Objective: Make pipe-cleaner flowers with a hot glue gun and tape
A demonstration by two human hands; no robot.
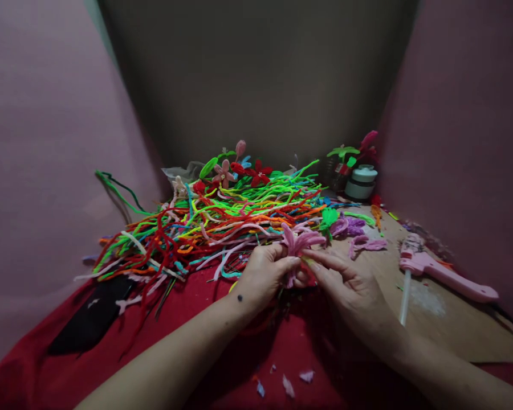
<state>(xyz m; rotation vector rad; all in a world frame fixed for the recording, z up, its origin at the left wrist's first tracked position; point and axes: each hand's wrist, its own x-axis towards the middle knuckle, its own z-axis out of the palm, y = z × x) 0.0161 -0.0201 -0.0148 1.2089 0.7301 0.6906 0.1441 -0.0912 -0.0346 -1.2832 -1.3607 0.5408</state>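
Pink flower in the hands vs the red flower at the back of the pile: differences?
Colour: the pink flower is pale; the red flower is deep red.
Support: the pink flower is held in the left hand, right hand fingers close against it; the red flower sits untouched behind the strand pile.
Apparent size: pink looks larger, red smaller.
Shared: several fuzzy-looking, spreading petals.
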